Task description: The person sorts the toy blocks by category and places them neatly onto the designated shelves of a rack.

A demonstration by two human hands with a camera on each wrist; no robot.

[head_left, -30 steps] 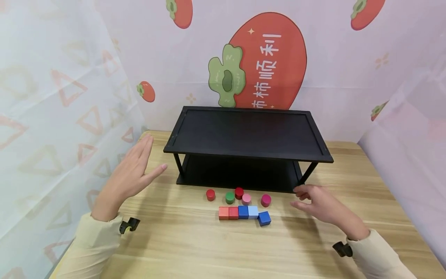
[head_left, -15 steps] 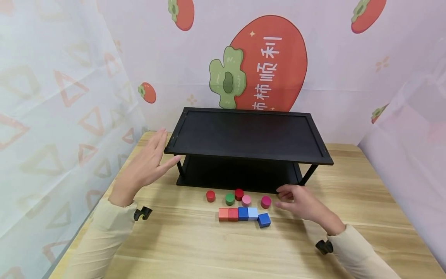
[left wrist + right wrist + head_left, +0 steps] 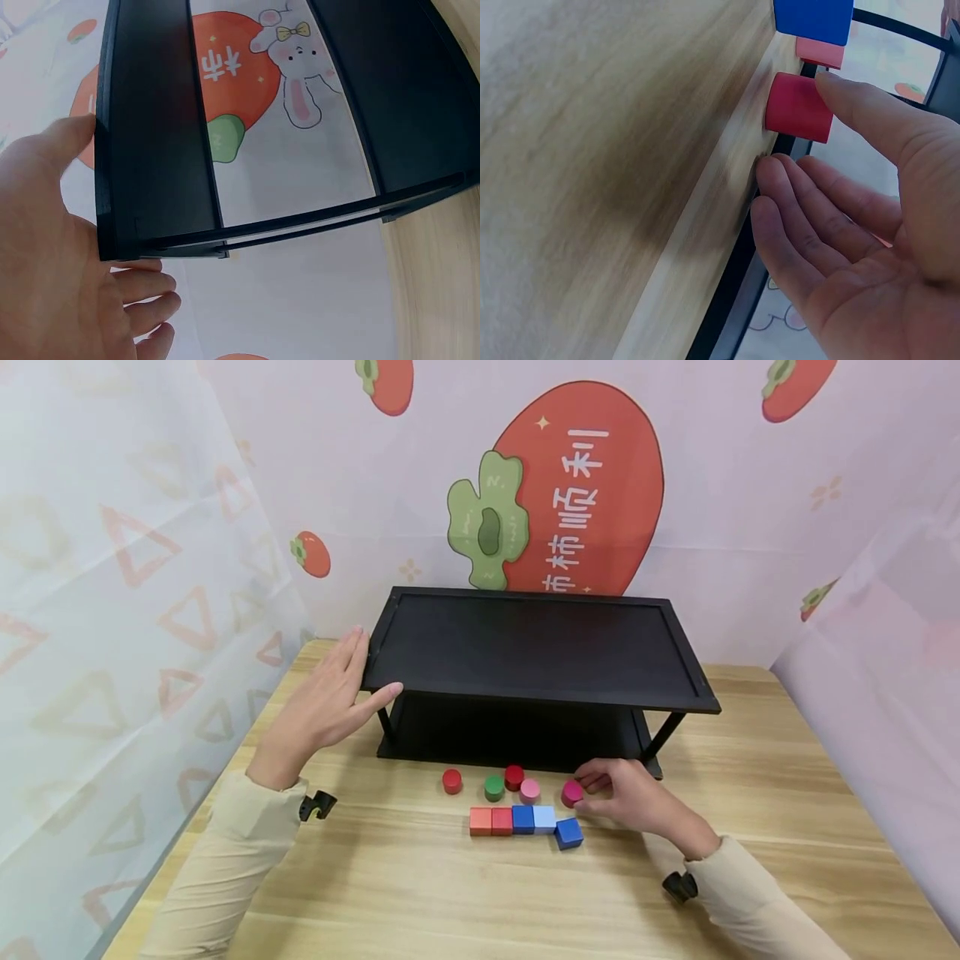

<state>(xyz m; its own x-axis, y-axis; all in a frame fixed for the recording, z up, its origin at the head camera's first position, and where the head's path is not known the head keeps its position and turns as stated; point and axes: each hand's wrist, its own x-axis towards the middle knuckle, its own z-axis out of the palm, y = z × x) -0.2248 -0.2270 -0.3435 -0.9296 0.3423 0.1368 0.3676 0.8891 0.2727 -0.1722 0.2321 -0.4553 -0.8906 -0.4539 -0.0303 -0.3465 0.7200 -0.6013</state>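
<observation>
The magenta cylinder (image 3: 572, 792) stands on the desk (image 3: 420, 893) in front of the black shelf (image 3: 525, 643), a blue cube (image 3: 568, 833) set askew nearby. The right hand (image 3: 632, 795) is just beside the cylinder, thumb and fingers parted; whether the thumb touches it is hard to tell. The left hand (image 3: 322, 700), thumb spread from its fingers, is at the shelf's left end.

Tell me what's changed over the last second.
The left hand has moved rightward to the left end of the black shelf. The right hand has moved leftward to the magenta cylinder, its thumb now beside that piece; no firm grip is visible. The shelf, the magenta cylinder, the other cylinders and the cubes stayed put.
</observation>
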